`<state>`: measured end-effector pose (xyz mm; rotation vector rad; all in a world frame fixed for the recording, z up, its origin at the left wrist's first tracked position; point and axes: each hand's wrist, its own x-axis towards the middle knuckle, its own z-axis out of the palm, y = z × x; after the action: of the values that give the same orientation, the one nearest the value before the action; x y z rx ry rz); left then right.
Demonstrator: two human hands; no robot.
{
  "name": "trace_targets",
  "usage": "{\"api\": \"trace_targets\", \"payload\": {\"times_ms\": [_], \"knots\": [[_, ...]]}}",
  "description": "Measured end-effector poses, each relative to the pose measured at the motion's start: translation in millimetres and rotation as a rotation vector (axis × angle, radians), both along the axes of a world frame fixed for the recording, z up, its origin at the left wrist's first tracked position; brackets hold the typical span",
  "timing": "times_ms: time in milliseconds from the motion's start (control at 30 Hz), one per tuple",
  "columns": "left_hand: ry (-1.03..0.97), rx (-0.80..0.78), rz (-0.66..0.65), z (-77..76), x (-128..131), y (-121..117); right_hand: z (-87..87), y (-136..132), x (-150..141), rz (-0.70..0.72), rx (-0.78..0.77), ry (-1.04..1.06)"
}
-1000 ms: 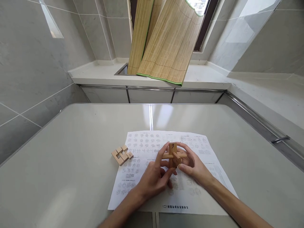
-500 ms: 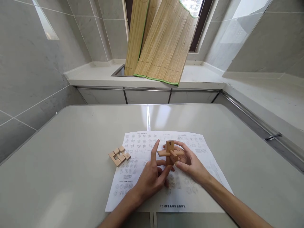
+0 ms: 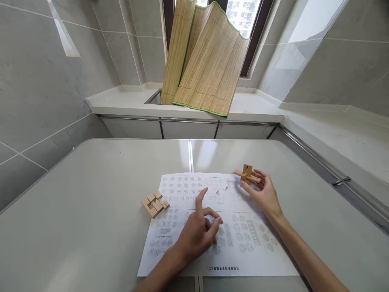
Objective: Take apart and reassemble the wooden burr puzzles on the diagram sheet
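My right hand (image 3: 263, 194) grips a wooden interlocking puzzle (image 3: 247, 175), made of crossed pieces, near the far right corner of the printed sheet. A dark mark like a numeral shows on its upright piece. Over the middle of the sheet (image 3: 194, 263) is my left hand (image 3: 201, 227), its index finger stretched out and the others loosely curved, with nothing between them. Several flat, notched wooden pieces (image 3: 155, 205) lie together at the sheet's left edge, partly on it. Small line diagrams cover the paper.
The pale table (image 3: 100, 194) has a seam running down its middle. Beyond it, a bamboo mat (image 3: 212, 65) leans on the white window sill (image 3: 121, 103). Grey tiled walls close in on the left and right, with a metal rail (image 3: 313, 156) along the right side.
My right hand has carried the wooden puzzle away from my left hand, to the right and farther off. The left hand has let go and stays about where it was. The view has tilted slightly upward.
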<state>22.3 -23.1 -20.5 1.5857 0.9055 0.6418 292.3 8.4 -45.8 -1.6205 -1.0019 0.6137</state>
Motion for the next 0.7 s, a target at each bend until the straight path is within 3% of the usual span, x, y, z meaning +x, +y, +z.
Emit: {"api": "trace_targets", "payload": {"times_ms": [167,500,600,700], "knots": [[0.026,0.052,-0.019,-2.4,-0.4,-0.9,-2.3,1.5,7.5,-0.116,-0.096,-0.187],[0.066,0.153,-0.063,-1.9,0.3,-0.3,-8.9,3.8,14.8,-0.138,-0.163,-0.248],[0.117,0.286,-0.075,4.1,-7.3,2.9,-11.9,3.2,16.4,-0.117,-0.136,-0.239],[0.235,0.512,0.058,13.0,-28.0,9.9,-13.6,3.4,16.0,-0.108,-0.13,-0.243]]}}
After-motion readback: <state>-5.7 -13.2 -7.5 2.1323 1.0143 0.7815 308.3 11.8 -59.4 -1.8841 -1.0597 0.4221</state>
